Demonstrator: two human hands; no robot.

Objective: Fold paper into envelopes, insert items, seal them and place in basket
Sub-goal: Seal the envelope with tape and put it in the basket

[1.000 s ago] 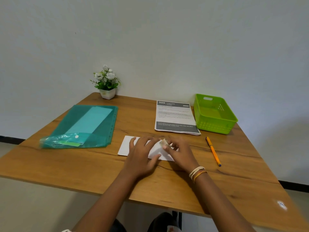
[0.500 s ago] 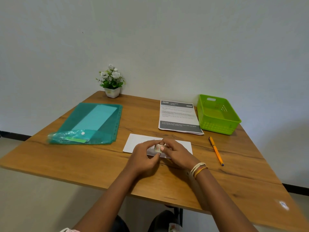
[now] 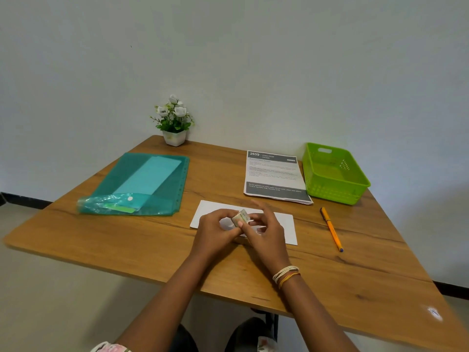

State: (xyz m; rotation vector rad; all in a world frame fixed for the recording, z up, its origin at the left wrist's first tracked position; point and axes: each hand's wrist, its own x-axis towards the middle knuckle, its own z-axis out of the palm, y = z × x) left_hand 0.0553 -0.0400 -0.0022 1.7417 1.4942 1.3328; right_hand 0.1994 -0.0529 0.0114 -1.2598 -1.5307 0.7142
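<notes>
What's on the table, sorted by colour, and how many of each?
Green: 2, folder and basket
White: 3, paper, printed sheet, flower pot
Orange: 1, pen
Total: 6, not counting the small roll both hands hold.

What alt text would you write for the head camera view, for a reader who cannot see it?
Both hands, left hand and right hand, hold a small roll of tape above a white folded paper on a wooden table. Behind lie a green plastic basket, a printed sheet, an orange pen and a teal plastic folder.
</notes>
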